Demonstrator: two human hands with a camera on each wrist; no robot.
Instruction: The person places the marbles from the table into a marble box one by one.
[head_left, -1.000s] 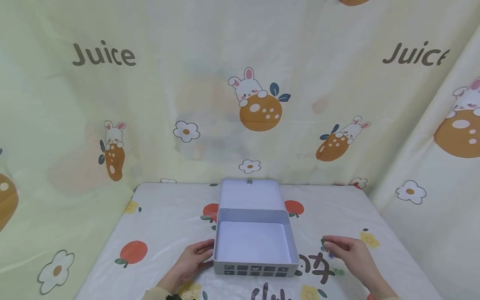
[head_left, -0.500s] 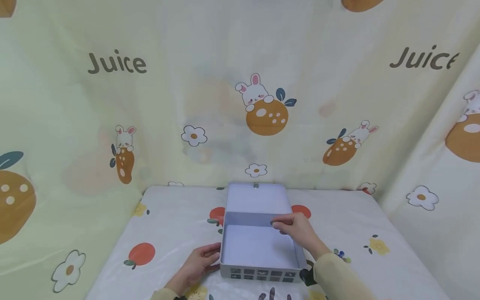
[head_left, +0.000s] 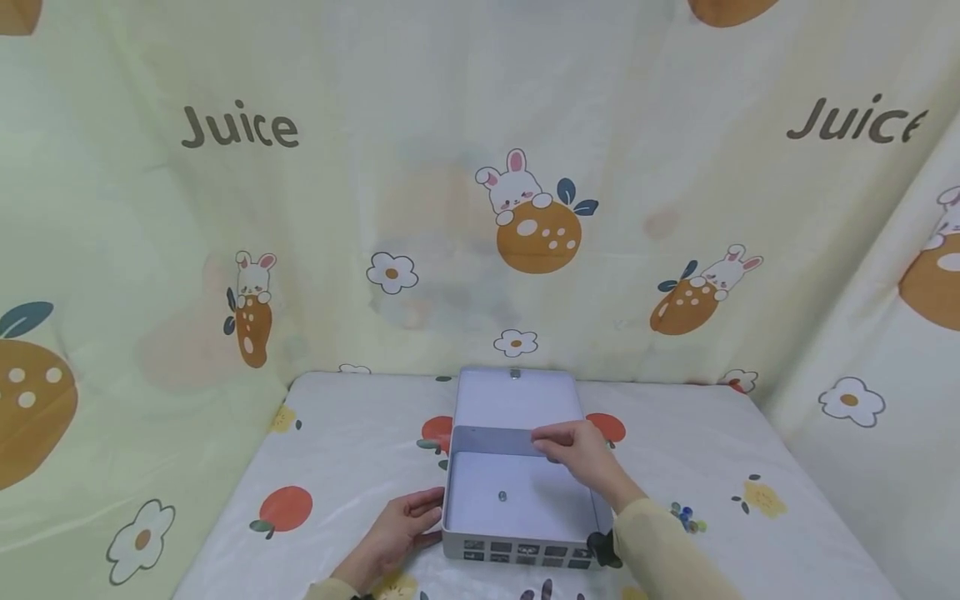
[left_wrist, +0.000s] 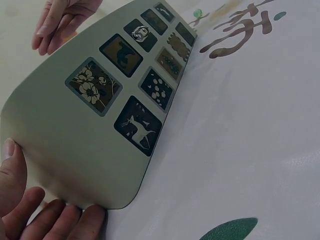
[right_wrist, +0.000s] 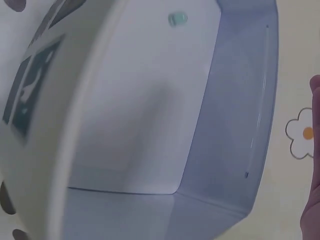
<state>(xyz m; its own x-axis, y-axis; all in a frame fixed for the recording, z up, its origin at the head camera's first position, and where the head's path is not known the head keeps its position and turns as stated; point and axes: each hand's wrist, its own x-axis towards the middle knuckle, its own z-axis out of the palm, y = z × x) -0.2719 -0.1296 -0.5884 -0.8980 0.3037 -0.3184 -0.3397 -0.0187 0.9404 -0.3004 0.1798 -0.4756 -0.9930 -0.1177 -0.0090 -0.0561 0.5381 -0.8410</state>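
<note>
A white metal box (head_left: 521,492) stands with its lid (head_left: 517,396) laid back behind it. Inside, on the bare floor, is a greenish glass marble (head_left: 502,496), blurred in the right wrist view. My right hand (head_left: 581,454) hovers over the box's right back part, thumb and fingers close together, with nothing visible between them. My left hand (head_left: 401,525) rests against the box's left side, its loosely bent fingers touching the wall; in the left wrist view, the thumb (left_wrist: 12,167) lies at the box's edge. Several blue and green marbles (head_left: 688,518) lie to the right of the box.
A white cloth with printed fruit and flowers covers the table (head_left: 360,425). Behind it hangs a patterned curtain (head_left: 420,167). Small dark picture squares (left_wrist: 138,126) decorate the box's front. A metal clasp (head_left: 515,374) sits at the lid's far edge.
My right hand has carried a marble from the pile at the right to above the box and let it go; the marble is now inside. My left hand stays at the box's left side.
</note>
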